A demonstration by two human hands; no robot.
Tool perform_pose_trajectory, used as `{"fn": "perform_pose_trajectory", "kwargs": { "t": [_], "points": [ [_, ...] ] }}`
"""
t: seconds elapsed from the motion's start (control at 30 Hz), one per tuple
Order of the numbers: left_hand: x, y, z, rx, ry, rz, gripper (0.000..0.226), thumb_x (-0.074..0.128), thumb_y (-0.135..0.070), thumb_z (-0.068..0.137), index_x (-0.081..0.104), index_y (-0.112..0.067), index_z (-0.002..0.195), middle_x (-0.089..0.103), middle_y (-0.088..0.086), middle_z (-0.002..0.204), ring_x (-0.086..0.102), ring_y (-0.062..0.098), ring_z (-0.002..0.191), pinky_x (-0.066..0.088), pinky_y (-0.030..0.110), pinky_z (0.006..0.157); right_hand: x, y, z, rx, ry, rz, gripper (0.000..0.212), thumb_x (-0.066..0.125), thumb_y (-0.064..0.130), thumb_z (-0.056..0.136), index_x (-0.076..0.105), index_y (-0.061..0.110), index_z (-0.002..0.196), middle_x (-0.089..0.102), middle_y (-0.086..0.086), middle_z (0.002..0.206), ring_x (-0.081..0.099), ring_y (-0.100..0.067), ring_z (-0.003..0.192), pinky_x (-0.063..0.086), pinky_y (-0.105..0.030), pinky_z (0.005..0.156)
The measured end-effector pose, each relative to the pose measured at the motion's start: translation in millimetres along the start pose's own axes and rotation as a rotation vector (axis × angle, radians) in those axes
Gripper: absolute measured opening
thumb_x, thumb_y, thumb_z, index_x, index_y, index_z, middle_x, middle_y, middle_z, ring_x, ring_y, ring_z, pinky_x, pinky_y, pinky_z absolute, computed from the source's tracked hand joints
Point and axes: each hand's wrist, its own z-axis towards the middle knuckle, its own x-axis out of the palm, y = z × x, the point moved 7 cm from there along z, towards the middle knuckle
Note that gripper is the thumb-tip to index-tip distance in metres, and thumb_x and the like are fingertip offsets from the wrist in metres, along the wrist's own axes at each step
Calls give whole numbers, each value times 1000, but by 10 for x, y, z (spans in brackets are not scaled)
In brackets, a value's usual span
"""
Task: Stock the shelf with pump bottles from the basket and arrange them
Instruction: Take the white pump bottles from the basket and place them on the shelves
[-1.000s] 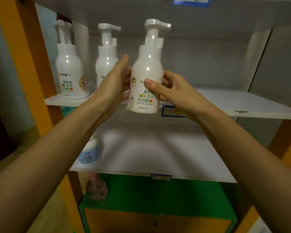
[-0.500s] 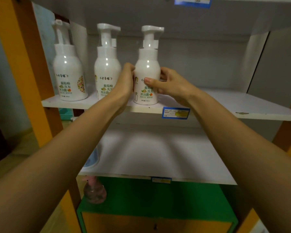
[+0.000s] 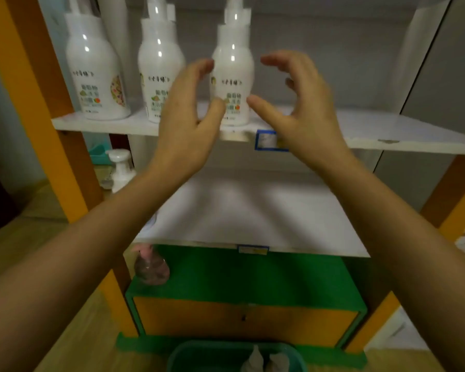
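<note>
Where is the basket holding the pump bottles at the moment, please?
In the head view, the basket sits at the bottom centre of the frame, just in front of the green cabinet.

I see glossy white on the left bottle, middle bottle and right bottle. Each label has dark lettering, green leaves and an orange-red dot, and the left one adds a speckled, many-coloured patch. The shelf is white, its post orange, its tag blue-edged. Below me are a green-topped, orange-fronted cabinet, a pinkish clear bottle and a teal basket.
</note>
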Motion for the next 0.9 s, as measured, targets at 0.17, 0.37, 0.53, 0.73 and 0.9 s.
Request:
{"fn": "perform_pose_trajectory", "kwargs": {
  "t": [0.17,0.37,0.53,0.73,0.9],
  "points": [
    [223,90,-1011,152,225,-16,23,48,-4,84,59,0,104,57,3,101,52,9,97,40,17,85,-89,-201,-1085,-67,31,-39,22,57,18,88,61,12,108,57,8,106,56,-10,99,49,-25,83],
    [1006,1036,-2318,-215,606,-44,31,55,-9,82,59,-6,112,61,7,113,55,19,108,40,27,96,499,-1069,-2523,292,368,-5,21,60,13,86,64,19,106,67,4,103,62,-9,94,53,-34,83],
    [1750,1788,-3523,-503,944,-34,51,64,-11,82,45,-10,129,55,12,129,52,28,118,44,38,97,998,-1850,-3817,625,604,-17,25,59,10,84,62,19,107,65,2,108,61,-15,98,52,-40,85],
    [2387,2368,-4711,-754,1143,-26,78,71,-32,76,27,-12,137,39,9,141,39,23,128,35,28,95,1493,-2485,-5109,962,785,-79,63,72,27,77,43,11,132,53,-9,132,52,-26,117,41,-28,88],
    [2578,2630,-5073,-851,1116,-145,71,76,-29,71,42,-12,131,47,6,139,45,23,126,38,40,105,1768,-2670,-5606,1080,738,-15,59,77,24,72,52,13,124,61,-9,125,57,-24,111,38,-21,80]
  ]
}}
